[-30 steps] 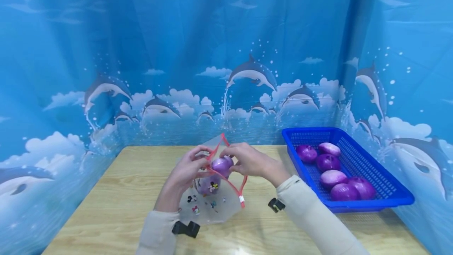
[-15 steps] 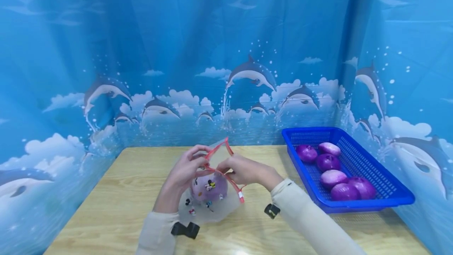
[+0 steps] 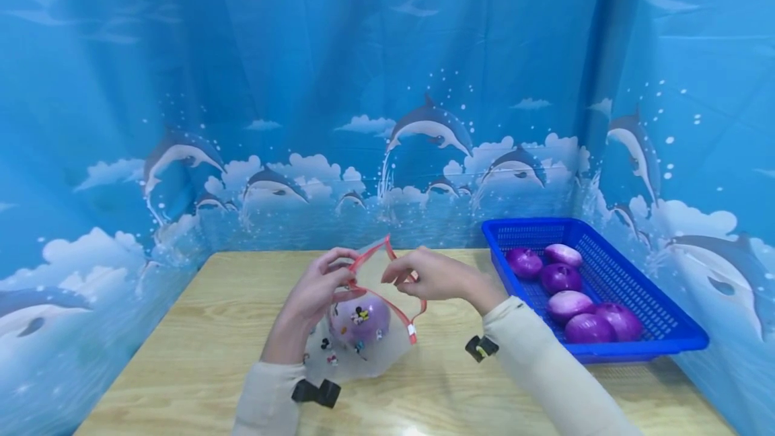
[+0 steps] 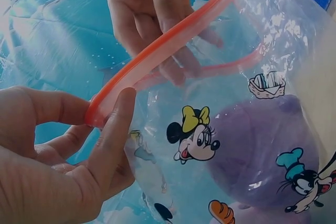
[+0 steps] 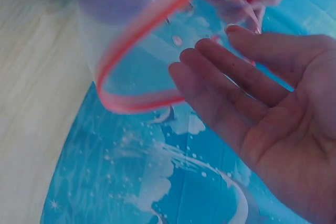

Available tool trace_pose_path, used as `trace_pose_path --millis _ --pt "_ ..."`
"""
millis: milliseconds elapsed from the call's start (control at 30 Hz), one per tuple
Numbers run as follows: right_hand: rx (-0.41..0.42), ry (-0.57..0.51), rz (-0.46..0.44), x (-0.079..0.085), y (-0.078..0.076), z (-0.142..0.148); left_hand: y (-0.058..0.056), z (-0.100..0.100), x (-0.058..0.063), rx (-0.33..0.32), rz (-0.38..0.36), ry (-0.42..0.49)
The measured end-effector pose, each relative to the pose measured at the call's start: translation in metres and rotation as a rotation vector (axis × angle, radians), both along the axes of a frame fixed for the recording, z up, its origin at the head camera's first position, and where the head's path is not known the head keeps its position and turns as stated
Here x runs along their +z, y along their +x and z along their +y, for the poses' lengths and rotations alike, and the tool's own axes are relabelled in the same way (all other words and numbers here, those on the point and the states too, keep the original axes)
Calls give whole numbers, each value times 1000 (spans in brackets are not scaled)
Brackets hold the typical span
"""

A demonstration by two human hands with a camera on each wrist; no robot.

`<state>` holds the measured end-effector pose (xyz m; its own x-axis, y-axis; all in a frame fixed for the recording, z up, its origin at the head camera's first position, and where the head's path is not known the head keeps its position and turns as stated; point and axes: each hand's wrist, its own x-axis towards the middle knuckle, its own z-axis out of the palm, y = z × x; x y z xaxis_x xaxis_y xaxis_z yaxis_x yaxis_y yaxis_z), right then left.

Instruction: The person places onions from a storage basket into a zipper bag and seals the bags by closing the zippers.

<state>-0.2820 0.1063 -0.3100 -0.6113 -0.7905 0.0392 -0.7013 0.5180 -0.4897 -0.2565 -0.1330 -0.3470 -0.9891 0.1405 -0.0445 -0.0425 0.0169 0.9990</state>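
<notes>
Printed bag (image 3: 377, 350) on the table (image 3: 181, 328), purple onion (image 4: 257, 156) inside; left hand (image 3: 315, 291) pinches its red rim (image 4: 157, 45), right hand (image 3: 432, 274) at the mouth, fingers relaxed, nothing held. Likely best: firm rim pinch, mouth wide, fingers clear of edge.

On a pale wood-grain table (image 3: 181, 355), a clear red-edged bag (image 3: 378, 358) and, to its right, a blue basket (image 3: 630, 281).

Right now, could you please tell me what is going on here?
A person's left hand pinches the red edge of a clear printed bag, whose mouth stands open. At least one onion shows through its side. The right hand is at the mouth, holding nothing. Six more onions lie in the blue basket to the right.
</notes>
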Motion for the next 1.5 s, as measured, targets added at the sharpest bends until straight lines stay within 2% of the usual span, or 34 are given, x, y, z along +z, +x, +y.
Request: trace_pose_path --millis 300,533,900,1167,1500 --pt "-20 -33 41 12 -4 27 0 2 -1 -8 0 -12" --pt "-109 30 37 16 -9 49 -1 3 -4 -34 -7 -12" --pt "-236 110 50 22 -29 99 -3 5 -6 -43 -15 -14" --pt "-323 183 72 19 -41 146 -3 6 -5 -40 -20 -20" --pt "-363 201 22 5 -55 195 -1 5 -4 -48 -19 -29"
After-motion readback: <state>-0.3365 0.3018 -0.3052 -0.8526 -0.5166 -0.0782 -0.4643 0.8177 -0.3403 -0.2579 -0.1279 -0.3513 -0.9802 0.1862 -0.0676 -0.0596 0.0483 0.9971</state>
